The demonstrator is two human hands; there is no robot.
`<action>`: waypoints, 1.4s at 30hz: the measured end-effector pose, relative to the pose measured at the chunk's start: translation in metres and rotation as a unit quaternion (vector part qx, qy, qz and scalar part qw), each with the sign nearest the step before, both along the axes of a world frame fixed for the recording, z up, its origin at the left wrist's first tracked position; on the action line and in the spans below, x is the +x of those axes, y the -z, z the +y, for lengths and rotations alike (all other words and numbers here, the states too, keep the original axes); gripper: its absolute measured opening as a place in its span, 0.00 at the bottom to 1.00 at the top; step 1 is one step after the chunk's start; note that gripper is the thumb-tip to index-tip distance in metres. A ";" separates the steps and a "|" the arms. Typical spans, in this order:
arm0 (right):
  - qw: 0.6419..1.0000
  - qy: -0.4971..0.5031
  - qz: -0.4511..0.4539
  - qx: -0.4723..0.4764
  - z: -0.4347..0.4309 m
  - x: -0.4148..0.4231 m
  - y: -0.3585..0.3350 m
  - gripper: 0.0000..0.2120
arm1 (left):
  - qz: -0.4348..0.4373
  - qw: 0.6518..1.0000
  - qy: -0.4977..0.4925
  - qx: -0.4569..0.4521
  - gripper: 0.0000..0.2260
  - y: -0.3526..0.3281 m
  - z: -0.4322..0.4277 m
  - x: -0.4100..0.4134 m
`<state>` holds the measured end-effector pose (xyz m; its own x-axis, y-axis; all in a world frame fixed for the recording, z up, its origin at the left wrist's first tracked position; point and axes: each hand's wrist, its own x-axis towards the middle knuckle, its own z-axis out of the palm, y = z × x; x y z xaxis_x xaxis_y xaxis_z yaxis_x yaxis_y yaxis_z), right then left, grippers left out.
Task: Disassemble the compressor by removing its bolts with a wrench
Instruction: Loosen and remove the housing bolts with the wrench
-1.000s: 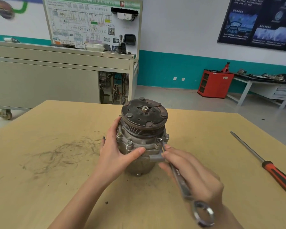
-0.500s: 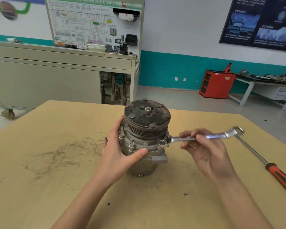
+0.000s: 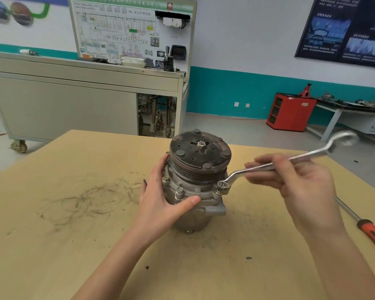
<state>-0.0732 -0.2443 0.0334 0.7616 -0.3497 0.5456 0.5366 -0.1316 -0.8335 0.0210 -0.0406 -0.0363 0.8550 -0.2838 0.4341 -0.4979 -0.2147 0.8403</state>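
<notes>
The grey metal compressor stands upright on the wooden table, its dark pulley disc on top. My left hand wraps its left side, thumb across the front flange next to a bolt. My right hand pinches the shaft of a silver ring wrench. The wrench's lower ring sits on the right front bolt; its far ring points up and to the right, blurred.
An orange-handled screwdriver lies on the table at the right edge. Dark scuff marks cover the table's left part. Beyond the table stand a wheeled cabinet with a training board, a red cabinet and a workbench.
My right hand swung the wrench anticlockwise around the right front bolt, from pointing towards me to pointing right and away. My left hand stayed on the compressor.
</notes>
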 end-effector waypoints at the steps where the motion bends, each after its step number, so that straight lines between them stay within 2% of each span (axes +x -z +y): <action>1: 0.997 0.046 -0.037 -0.055 0.012 -0.008 0.004 0.11 | -0.001 1.000 -0.001 -0.001 0.37 0.000 0.000 0.000; 3: 0.969 0.096 -0.095 -0.206 0.034 -0.020 0.012 0.09 | -0.004 1.000 -0.002 -0.002 0.38 0.000 -0.001 0.000; 6: 0.878 0.171 -0.160 -0.417 0.046 -0.026 0.029 0.11 | -0.005 1.000 -0.003 -0.007 0.38 -0.001 -0.002 -0.001; 8: 0.804 0.244 -0.199 -0.505 0.049 -0.024 0.038 0.12 | -0.003 1.000 0.000 -0.008 0.38 -0.002 -0.001 -0.001; 10: 0.766 0.279 -0.227 -0.532 0.053 -0.023 0.046 0.12 | -0.003 1.000 0.001 -0.008 0.38 -0.002 -0.001 -0.002; 13: 0.756 0.291 -0.240 -0.534 0.055 -0.024 0.055 0.12 | -0.002 1.000 0.002 -0.007 0.38 -0.002 -0.001 -0.001; 20: 0.770 0.287 -0.224 -0.524 0.056 -0.024 0.052 0.12 | -0.008 1.000 -0.003 -0.014 0.38 0.001 -0.002 0.001; 25: 0.723 0.306 -0.255 -0.564 0.072 -0.015 0.047 0.14 | -0.007 1.000 -0.010 -0.015 0.41 0.002 -0.003 0.001; 27: 0.729 0.301 -0.257 -0.558 0.069 -0.016 0.049 0.14 | -0.005 1.000 -0.009 -0.015 0.41 0.001 -0.003 0.000; 28: 0.749 0.287 -0.254 -0.540 0.063 -0.018 0.052 0.15 | -0.003 1.000 -0.007 -0.014 0.40 0.001 -0.002 0.000; 29: 0.792 0.258 -0.244 -0.498 0.055 -0.020 0.056 0.15 | 0.001 1.000 -0.004 -0.012 0.39 0.000 -0.002 -0.001; 30: 0.860 0.203 -0.220 -0.412 0.046 -0.021 0.058 0.15 | 0.005 1.000 -0.002 -0.009 0.39 0.000 -0.002 -0.001; 31: 0.936 0.128 -0.182 -0.274 0.037 -0.020 0.058 0.14 | 0.008 1.000 -0.001 -0.006 0.38 -0.001 -0.002 -0.001; 32: 0.984 0.049 -0.132 -0.109 0.029 -0.015 0.054 0.15 | 0.010 1.000 -0.001 -0.005 0.38 -0.001 -0.001 -0.001; 33: 0.996 -0.022 -0.084 0.035 0.020 -0.006 0.050 0.15 | 0.011 1.000 -0.001 -0.005 0.38 -0.001 -0.001 -0.001; 34: 0.989 -0.073 -0.037 0.120 0.009 0.005 0.044 0.15 | 0.011 1.000 0.000 -0.004 0.38 -0.002 -0.001 -0.001; 35: 0.984 -0.108 0.009 0.142 -0.003 0.017 0.038 0.13 | 0.012 1.000 0.002 -0.003 0.38 -0.002 -0.001 -0.001; 37: 0.977 -0.165 0.104 0.089 -0.024 0.038 0.024 0.09 | 0.014 1.000 0.005 -0.004 0.38 -0.002 0.000 -0.001; 39: 0.959 -0.214 0.179 0.039 -0.035 0.052 0.015 0.10 | 0.016 1.000 0.006 -0.002 0.38 -0.002 0.000 -0.001; 42: 0.954 -0.239 0.177 0.039 -0.040 0.057 0.008 0.17 | 0.013 1.000 0.005 0.000 0.38 -0.002 0.001 -0.001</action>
